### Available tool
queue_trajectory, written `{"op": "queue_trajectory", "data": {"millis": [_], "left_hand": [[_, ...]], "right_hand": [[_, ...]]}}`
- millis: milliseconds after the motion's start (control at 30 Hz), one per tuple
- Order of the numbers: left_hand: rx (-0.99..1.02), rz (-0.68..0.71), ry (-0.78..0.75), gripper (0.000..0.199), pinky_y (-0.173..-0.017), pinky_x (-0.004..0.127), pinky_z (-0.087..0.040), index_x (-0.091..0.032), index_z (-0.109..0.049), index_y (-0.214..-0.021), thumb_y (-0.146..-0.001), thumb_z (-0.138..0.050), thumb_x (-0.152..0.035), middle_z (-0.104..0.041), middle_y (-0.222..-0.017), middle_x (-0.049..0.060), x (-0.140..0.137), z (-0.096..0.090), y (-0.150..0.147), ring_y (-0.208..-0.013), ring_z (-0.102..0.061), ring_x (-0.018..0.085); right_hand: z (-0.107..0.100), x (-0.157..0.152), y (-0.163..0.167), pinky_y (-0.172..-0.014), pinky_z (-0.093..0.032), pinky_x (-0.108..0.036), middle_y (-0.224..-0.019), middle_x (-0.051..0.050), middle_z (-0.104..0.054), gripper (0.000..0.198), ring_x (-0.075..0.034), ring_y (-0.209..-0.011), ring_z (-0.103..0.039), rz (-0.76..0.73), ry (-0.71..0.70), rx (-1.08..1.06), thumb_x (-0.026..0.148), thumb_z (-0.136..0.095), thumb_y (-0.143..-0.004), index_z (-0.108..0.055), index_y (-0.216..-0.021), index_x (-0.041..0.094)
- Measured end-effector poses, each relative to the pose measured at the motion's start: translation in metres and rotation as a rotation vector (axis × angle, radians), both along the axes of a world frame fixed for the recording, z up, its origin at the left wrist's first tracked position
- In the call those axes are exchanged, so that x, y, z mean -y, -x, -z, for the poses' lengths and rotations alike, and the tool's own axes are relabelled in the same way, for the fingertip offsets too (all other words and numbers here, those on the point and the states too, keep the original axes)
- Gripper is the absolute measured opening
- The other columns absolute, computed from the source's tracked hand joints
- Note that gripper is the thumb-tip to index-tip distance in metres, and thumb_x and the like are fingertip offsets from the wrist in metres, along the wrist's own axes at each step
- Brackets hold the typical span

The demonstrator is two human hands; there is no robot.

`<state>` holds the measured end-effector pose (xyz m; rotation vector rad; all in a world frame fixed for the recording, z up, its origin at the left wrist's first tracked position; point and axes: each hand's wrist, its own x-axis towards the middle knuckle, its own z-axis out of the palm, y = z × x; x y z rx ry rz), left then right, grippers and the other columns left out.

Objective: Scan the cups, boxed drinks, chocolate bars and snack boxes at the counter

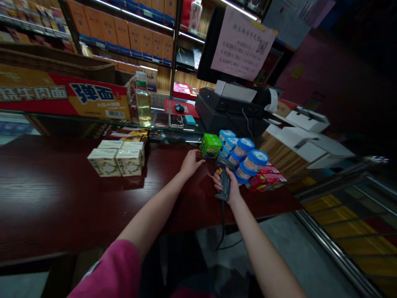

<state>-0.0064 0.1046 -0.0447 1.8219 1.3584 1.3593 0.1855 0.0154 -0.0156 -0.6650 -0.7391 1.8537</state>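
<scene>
Grey scanner (pixel 225 187) sits gripped in right hand (pixel 234 188), green box (pixel 211 146) unlifted beside open left hand (pixel 190 164); finished share unclear.

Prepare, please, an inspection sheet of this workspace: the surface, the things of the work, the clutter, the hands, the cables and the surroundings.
Surface: dark reddish-brown table, glossy.
Work things: handheld scanner; green box; stacked blue-lidded tubs; red packs; pale cartons grouped further left.
Clutter: beyond the table, bottle with yellowish liquid, computer mouse on a red mat.
Left hand: not gripping, fingers slightly curled beside the green box; contact unclear.
Right hand: closed around the scanner's handle.
Cables: scanner cable hangs past the table's front edge.
Surroundings: shelves with orange boxes behind; monitor with a paper sheet; metal railing at picture right.
</scene>
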Motion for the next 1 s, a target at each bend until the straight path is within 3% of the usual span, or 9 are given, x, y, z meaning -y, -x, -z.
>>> {"op": "queue_trajectory", "data": {"millis": [100,233,333,400,500,567,700,833,1000], "left_hand": [[-0.24,0.084,-0.127,0.048,-0.108,0.041,-0.051,-0.018,-0.06,-0.131,-0.086,-0.075,-0.016,-0.065,-0.128,0.013,0.049,-0.009,0.039,-0.122,-0.063,0.026],[-0.574,0.078,-0.241,0.046,-0.118,0.042,-0.042,-0.025,-0.06,-0.138,-0.093,-0.064,-0.018,-0.063,-0.141,0.01,0.116,-0.026,0.102,-0.14,-0.053,0.026],[-0.659,-0.053,-0.274,0.044,-0.124,0.044,-0.031,-0.031,-0.06,-0.142,-0.098,-0.059,-0.024,-0.062,-0.147,0.008,0.154,-0.032,0.15,-0.148,-0.046,0.027],[-0.641,-0.259,-0.263,0.049,-0.126,0.047,-0.025,-0.033,-0.057,-0.147,-0.098,-0.061,-0.03,-0.058,-0.153,0.008,0.169,-0.033,0.179,-0.152,-0.041,0.031],[-0.542,-0.56,-0.214,0.066,-0.128,0.053,-0.014,-0.031,-0.051,-0.153,-0.091,-0.071,-0.041,-0.048,-0.161,0.012,0.178,-0.033,0.212,-0.158,-0.028,0.037],[-0.478,-0.634,-0.186,0.072,-0.128,0.056,-0.011,-0.03,-0.052,-0.153,-0.086,-0.076,-0.046,-0.042,-0.165,0.013,0.179,-0.034,0.224,-0.161,-0.018,0.039],[-0.422,-0.645,-0.168,0.06,-0.128,0.059,-0.009,-0.029,-0.062,-0.139,-0.085,-0.077,-0.05,-0.038,-0.167,0.011,0.176,-0.037,0.227,-0.162,-0.013,0.04],[-0.474,-0.601,-0.183,0.045,-0.128,0.059,-0.009,-0.029,-0.065,-0.13,-0.088,-0.074,-0.045,-0.049,-0.16,0.009,0.178,-0.037,0.226,-0.158,-0.025,0.038],[-0.576,-0.374,-0.154,0.042,-0.121,0.054,-0.032,-0.03,-0.063,-0.134,-0.092,-0.066,-0.033,-0.063,-0.137,0.009,0.184,-0.034,0.223,-0.136,-0.05,0.034]], "right_hand": [[-0.004,0.005,0.01,-0.034,-0.033,-0.014,-0.067,0.003,-0.049,0.027,-0.01,-0.049,-0.037,-0.05,-0.008,0.009,0.044,-0.068,-0.088,-0.056,-0.088,0.02],[-0.006,0.01,0.045,-0.034,-0.031,-0.015,-0.068,0.002,-0.048,0.027,-0.01,-0.05,-0.036,-0.15,-0.01,-0.005,0.044,-0.068,-0.087,-0.057,-0.086,0.02],[-0.007,0.012,0.083,-0.034,-0.03,-0.016,-0.067,0.001,-0.048,0.027,-0.011,-0.05,-0.037,-0.245,0.003,0.0,0.046,-0.064,-0.089,-0.057,-0.085,0.02],[-0.008,0.012,0.108,-0.034,-0.029,-0.016,-0.065,0.001,-0.049,0.028,-0.011,-0.049,-0.037,-0.323,0.017,0.013,0.046,-0.061,-0.092,-0.057,-0.084,0.02],[-0.011,0.011,0.138,-0.035,-0.029,-0.016,-0.064,0.0,-0.05,0.031,-0.011,-0.048,-0.039,-0.423,0.031,0.037,0.046,-0.055,-0.096,-0.057,-0.083,0.018],[-0.013,0.009,0.151,-0.035,-0.029,-0.017,-0.064,-0.001,-0.052,0.032,-0.012,-0.048,-0.04,-0.476,0.046,0.064,0.047,-0.053,-0.097,-0.057,-0.083,0.018],[-0.012,0.007,0.156,-0.036,-0.031,-0.018,-0.064,-0.001,-0.053,0.034,-0.012,-0.048,-0.041,-0.502,0.067,0.086,0.048,-0.051,-0.099,-0.058,-0.085,0.018],[-0.013,0.004,0.145,-0.036,-0.03,-0.019,-0.066,-0.001,-0.053,0.034,-0.012,-0.05,-0.041,-0.461,0.067,0.08,0.051,-0.055,-0.097,-0.058,-0.086,0.019],[-0.019,-0.007,0.123,-0.038,-0.032,-0.02,-0.067,-0.001,-0.052,0.033,-0.014,-0.052,-0.043,-0.402,0.082,0.145,0.05,-0.053,-0.099,-0.06,-0.087,0.02]]}}
